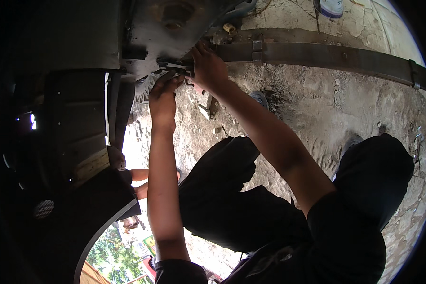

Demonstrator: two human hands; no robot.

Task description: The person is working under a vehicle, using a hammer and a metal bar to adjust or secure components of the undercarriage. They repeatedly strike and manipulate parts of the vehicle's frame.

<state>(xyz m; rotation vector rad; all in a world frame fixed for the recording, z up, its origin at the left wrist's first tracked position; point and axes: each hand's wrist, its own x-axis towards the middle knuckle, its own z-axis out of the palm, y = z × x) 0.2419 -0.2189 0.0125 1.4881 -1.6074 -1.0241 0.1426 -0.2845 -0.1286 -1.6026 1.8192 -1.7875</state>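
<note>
Metal plate [151, 45] overhangs the work and dark panel [85, 113] closes off the left, while bar [307, 52] extends rightward from near the plate's right edge, above the ground [312, 104]. Both forearms [162, 165] reach up, the right slanting leftward, to a metal part [175, 66] at the plate's lower edge. Left hand [163, 97] curls beside the part, right hand [210, 71] bends near the bar's left end; shadow obscures the fingertips, so pinch or loose contact cannot be told.

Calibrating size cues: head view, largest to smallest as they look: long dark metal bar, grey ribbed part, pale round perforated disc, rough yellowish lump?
1. Long dark metal bar
2. Grey ribbed part, partly hidden
3. Pale round perforated disc
4. Rough yellowish lump
Apparent size only.
</note>
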